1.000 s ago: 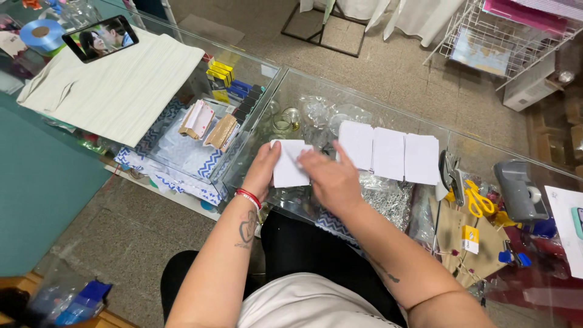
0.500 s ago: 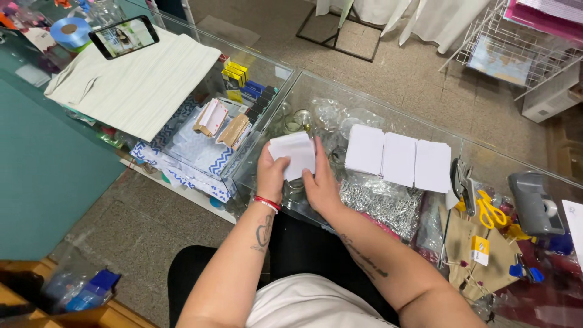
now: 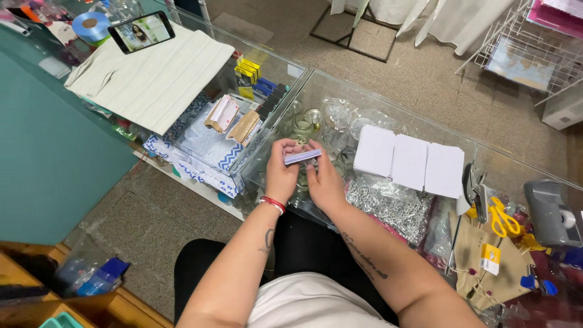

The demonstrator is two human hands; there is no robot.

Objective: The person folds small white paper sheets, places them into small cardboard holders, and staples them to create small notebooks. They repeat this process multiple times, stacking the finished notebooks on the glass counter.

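a thin stack of small white cards (image 3: 302, 157) is pinched edge-on between both hands, raised just above the glass worktop (image 3: 340, 91). left hand (image 3: 281, 172) is clenched on the stack's left end; right hand (image 3: 323, 180) is grasping its right end. three piles of white rectangular cards (image 3: 409, 161) are laid side by side to the right, near the hands. yellow-handled scissors (image 3: 501, 217) are seen well apart, further right.
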